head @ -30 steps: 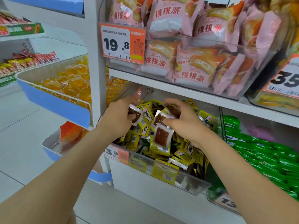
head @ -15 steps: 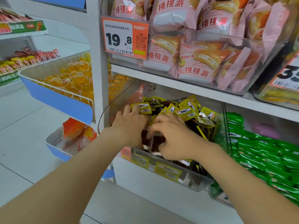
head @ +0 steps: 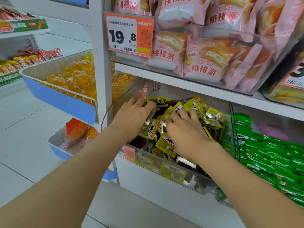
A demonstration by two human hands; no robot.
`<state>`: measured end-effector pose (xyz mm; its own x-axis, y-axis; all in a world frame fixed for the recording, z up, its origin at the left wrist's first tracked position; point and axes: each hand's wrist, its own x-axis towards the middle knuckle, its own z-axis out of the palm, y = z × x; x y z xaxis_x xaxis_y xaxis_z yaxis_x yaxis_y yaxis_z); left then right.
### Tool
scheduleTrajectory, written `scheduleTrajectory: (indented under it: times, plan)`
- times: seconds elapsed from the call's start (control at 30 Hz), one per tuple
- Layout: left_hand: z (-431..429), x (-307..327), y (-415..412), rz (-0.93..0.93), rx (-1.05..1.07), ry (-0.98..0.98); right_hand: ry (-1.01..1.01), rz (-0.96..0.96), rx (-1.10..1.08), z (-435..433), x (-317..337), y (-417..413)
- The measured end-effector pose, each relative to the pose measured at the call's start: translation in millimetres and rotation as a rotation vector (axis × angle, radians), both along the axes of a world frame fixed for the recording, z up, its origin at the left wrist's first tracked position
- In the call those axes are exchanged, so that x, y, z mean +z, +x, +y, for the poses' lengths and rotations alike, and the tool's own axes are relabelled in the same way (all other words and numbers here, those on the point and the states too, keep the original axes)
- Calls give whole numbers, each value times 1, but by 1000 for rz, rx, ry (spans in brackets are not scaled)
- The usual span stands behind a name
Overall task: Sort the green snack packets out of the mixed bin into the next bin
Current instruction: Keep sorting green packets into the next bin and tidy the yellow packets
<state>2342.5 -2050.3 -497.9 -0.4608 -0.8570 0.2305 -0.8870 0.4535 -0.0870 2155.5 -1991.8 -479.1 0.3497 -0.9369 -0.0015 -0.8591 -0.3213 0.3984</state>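
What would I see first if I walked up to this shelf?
The left hand and right hand sit in a heap of yellow packets in the clear middle bin. To its right lie bright green packets, and big pink cake bags fill the shelf above, beside an orange price tag.

The right hand's [head: 185, 134] fingers [head: 184, 113] dip among yellow packets [head: 166, 145] — grip unclear. The left arm [head: 92, 155] covers part of the lower tag [head: 130, 153]; the green bin [head: 221, 197] runs off the right edge.
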Motion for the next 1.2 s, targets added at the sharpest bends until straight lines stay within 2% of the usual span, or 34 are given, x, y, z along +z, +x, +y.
scheduleTrajectory:
  times: [0.07, 0.2, 0.33, 0.47, 0.57, 0.63, 0.77, 0.9, 1.03, 1.2]
  plan:
    - [3, -3, -3, 1, -74, 89, -19, 26, 62, 4, -1, 3]
    - [9, -7, -11, -80, -13, 235, 44, -80, 143, -2, -13, 7]
    - [6, -5, -14, -168, 57, 185, 20, -241, 47, -12, -26, 9]
    - [3, 2, -7, -161, 34, 73, -41, -142, -66, -15, -28, 12]
    - [0, 4, 7, -128, 19, 93, -7, -123, -129, -19, -18, 9]
    - [1, 2, 10, -124, 12, 103, 13, -138, -82, -21, -15, 8]
    - [5, -3, 5, -174, 33, 100, 155, -233, 170, -23, -25, 14]
    - [8, -5, 3, -192, 94, 179, 281, -337, 126, -30, -28, 20]
    - [7, -7, -1, -235, 145, 211, 221, -302, 135, -33, -36, 22]
    - [5, -2, 3, -188, 124, 291, 210, -259, 141, -39, -40, 27]
